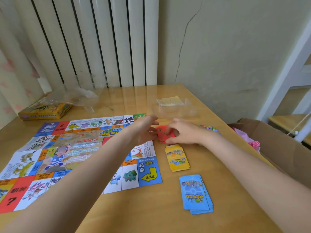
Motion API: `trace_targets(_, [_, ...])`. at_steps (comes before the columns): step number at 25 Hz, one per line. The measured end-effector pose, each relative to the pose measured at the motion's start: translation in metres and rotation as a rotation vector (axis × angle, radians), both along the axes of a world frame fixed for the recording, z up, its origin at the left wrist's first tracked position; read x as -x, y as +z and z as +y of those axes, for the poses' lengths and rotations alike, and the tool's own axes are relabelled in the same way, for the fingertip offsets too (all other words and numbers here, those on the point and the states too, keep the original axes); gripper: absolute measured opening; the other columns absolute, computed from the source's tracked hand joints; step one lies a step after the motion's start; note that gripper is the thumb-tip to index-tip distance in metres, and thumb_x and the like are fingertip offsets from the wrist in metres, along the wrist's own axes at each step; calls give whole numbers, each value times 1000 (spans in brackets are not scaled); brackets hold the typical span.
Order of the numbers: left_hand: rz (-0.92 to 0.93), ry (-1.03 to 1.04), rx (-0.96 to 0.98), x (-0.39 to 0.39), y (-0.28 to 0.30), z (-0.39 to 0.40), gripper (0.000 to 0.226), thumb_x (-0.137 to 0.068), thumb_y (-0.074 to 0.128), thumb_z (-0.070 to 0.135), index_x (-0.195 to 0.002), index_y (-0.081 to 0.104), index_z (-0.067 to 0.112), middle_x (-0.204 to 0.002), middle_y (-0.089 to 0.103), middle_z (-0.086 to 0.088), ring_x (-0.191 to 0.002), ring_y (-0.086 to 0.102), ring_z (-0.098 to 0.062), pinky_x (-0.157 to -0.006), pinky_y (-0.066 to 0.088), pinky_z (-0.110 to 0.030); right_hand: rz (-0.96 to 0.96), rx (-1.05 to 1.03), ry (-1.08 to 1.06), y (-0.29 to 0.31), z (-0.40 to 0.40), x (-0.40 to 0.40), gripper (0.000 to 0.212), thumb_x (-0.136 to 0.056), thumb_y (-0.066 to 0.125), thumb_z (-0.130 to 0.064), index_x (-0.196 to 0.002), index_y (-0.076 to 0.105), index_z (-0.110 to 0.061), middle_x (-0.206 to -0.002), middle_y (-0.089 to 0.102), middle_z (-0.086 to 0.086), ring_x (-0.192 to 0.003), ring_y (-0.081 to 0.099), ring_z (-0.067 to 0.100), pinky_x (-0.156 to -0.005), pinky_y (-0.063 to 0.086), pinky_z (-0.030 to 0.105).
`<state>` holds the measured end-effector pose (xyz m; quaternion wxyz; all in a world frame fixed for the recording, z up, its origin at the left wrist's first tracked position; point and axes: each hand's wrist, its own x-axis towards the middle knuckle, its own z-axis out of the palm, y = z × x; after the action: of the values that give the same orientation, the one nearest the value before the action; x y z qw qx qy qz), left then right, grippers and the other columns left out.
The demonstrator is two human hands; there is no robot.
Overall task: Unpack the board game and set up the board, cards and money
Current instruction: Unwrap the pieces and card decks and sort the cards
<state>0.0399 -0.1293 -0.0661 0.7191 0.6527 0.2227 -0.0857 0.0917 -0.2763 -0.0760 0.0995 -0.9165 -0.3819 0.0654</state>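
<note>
The board (pixel 80 153) lies unfolded on the surface (pixel 151 207), and everything else sits off its right edge: the red deck (pixel 164 134) by the far right corner, the yellow deck (pixel 177 158) nearer, the blue deck (pixel 196 194) nearest. The right hand (pixel 182 132) has its grip curled round the red deck; the left hand (pixel 147 129) is loose and wide, fingertips at the deck's left side. A one-sided squeeze could fan the cards across the board's edge, and either forearm, passing low over the board, might drag it askew.
</note>
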Motion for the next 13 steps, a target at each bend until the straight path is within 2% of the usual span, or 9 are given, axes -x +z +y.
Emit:
trace_targets(2, [21,-25,3,-1,4,3,33,-99,38,27,-118,48,3,-107,48,-22,-93,53,-30,-80,44,-33,59,40,18,8,3,-10,54,-78,71,-39,-122,53,-15,-118,47,5,-112,45,18,-93,38,28])
trace_targets(3, [31,-37,-4,0,6,5,35,-99,38,28,-122,47,2,-113,46,-24,-96,53,-31,-79,46,-34,89,70,27,10,6,-15,65,-75,73,-39,-130,46,-18,-126,46,3,-118,44,18,-98,38,30])
trace_targets(5, [39,-72,5,1,9,8,36,-98,39,29,-121,46,2,-110,45,-22,-90,51,-30,-71,47,-35,180,141,25,13,13,-22,82,-72,76,-37,-140,32,-23,-139,40,0,-125,41,17,-104,36,31])
trace_targets(7, [49,-113,25,-1,9,7,33,-98,39,30,-115,46,3,-101,44,-18,-87,49,-29,-70,46,-37,222,204,34,15,20,-26,86,-73,77,-34,-142,27,-23,-139,41,-1,-123,43,17,-103,38,30])
trace_targets(9, [56,-121,-3,-5,7,5,36,-98,39,31,-119,46,2,-104,45,-21,-93,53,-33,-74,48,-39,197,229,60,17,28,-28,84,-74,76,-30,-141,28,-19,-133,47,1,-118,48,20,-101,41,33])
trace_targets(13, [56,-130,-85,-7,6,-3,38,-97,40,32,-121,45,3,-105,46,-21,-81,54,-28,-66,49,-34,161,230,59,17,31,-29,82,-72,77,-32,-139,33,-20,-129,53,3,-113,53,21,-99,43,36])
